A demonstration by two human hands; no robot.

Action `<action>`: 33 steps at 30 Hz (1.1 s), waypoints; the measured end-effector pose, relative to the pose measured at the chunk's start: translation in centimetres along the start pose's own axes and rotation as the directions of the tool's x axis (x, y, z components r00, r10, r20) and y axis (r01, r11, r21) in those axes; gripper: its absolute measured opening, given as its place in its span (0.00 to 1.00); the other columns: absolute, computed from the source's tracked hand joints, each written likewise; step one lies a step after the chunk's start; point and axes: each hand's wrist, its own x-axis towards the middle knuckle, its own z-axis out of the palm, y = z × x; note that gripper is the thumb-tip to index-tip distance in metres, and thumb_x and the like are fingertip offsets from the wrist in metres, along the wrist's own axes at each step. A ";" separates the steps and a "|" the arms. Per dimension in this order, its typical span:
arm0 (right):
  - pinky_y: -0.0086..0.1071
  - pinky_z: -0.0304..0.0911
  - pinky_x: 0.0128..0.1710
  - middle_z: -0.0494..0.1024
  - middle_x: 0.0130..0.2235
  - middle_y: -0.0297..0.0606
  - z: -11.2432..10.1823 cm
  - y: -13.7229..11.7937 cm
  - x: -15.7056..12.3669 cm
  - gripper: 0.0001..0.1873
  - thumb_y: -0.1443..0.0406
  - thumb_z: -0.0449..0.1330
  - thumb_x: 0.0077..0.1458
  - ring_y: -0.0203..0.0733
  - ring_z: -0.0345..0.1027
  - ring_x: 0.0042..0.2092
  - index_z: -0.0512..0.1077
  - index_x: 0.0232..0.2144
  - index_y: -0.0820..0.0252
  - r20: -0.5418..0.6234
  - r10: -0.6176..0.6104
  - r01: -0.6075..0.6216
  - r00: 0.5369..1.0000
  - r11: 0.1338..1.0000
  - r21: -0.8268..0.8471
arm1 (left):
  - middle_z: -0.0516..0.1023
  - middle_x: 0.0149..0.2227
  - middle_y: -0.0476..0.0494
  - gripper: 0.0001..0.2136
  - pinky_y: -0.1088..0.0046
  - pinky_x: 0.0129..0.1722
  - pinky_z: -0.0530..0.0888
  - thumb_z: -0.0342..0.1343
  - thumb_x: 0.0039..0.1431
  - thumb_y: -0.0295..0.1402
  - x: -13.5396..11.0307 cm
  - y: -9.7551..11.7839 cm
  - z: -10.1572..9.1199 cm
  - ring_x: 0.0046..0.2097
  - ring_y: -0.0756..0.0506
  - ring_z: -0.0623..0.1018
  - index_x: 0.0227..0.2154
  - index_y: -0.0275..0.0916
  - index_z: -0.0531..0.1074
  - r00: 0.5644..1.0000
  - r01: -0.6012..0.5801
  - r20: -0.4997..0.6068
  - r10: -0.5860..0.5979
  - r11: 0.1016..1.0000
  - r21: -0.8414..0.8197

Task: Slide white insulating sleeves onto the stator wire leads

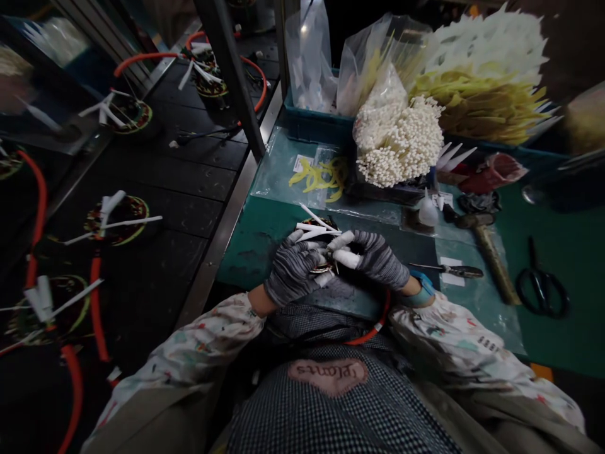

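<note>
My left hand and my right hand both wear grey striped gloves with white taped fingertips. They meet over a small round piece with white leaf-shaped strips sticking out of it, at the near edge of the green table. Both hands curl their fingers round this piece. A red-orange cord runs from under my right wrist down to my lap.
A dark conveyor on the left carries similar round pieces with white strips and red cords. Behind stand bags of white stamens and yellow and white strips. A hammer, pliers and scissors lie to the right.
</note>
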 end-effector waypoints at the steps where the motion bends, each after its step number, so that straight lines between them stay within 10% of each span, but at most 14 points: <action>1: 0.42 0.79 0.45 0.88 0.39 0.37 0.2 0.2 -0.1 0.05 0.62 0.69 0.58 0.47 0.83 0.41 0.83 0.38 0.55 -0.004 -0.005 0.005 1.000 1.000 0.003 | 0.87 0.44 0.46 0.08 0.47 0.67 0.72 0.65 0.64 0.42 0.0 0.0 0.0 0.51 0.40 0.85 0.37 0.44 0.77 1.000 -0.003 -0.012 0.003 1.000 0.002; 16: 0.44 0.77 0.48 0.84 0.39 0.34 0.4 3.2 -3.6 0.09 0.53 0.67 0.66 0.44 0.78 0.40 0.81 0.42 0.48 0.080 -0.132 0.143 0.988 0.978 -0.153 | 0.87 0.39 0.46 0.07 0.48 0.69 0.70 0.66 0.60 0.40 0.1 0.2 0.2 0.47 0.39 0.85 0.36 0.43 0.79 0.999 0.049 0.007 -0.049 0.999 -0.012; 21: 0.44 0.76 0.54 0.85 0.44 0.34 0.7 2.5 -3.3 0.10 0.56 0.59 0.71 0.46 0.79 0.47 0.81 0.44 0.46 0.273 -0.194 0.237 0.942 0.962 -0.135 | 0.86 0.38 0.47 0.06 0.50 0.69 0.70 0.65 0.62 0.38 0.3 0.3 0.1 0.46 0.41 0.85 0.37 0.43 0.80 0.999 0.020 -0.034 -0.021 1.000 -0.008; 26: 0.51 0.73 0.57 0.83 0.42 0.40 3.2 2.2 0.3 0.10 0.56 0.58 0.68 0.53 0.77 0.49 0.79 0.40 0.50 0.002 -0.192 0.186 0.981 0.946 -0.266 | 0.87 0.42 0.47 0.08 0.46 0.71 0.66 0.66 0.63 0.42 0.4 0.1 -0.3 0.50 0.39 0.85 0.37 0.45 0.80 0.995 0.048 0.085 -0.050 0.999 0.023; 30: 0.56 0.70 0.60 0.80 0.46 0.45 3.0 2.4 1.2 0.08 0.60 0.56 0.69 0.54 0.75 0.52 0.75 0.45 0.51 -0.285 -0.289 0.178 0.914 0.917 -0.357 | 0.88 0.46 0.47 0.10 0.50 0.73 0.63 0.65 0.66 0.45 0.1 -0.1 -0.8 0.53 0.40 0.83 0.42 0.45 0.81 0.991 -0.025 0.131 0.013 0.996 0.090; 33: 0.58 0.71 0.60 0.79 0.54 0.51 1.5 3.2 0.7 0.20 0.57 0.61 0.66 0.59 0.74 0.56 0.72 0.58 0.55 -0.269 -0.205 0.072 0.941 0.898 -0.433 | 0.86 0.53 0.52 0.10 0.50 0.76 0.53 0.64 0.67 0.45 -0.6 -0.8 -2.0 0.59 0.40 0.80 0.46 0.51 0.81 0.989 -0.084 0.139 0.058 0.977 0.194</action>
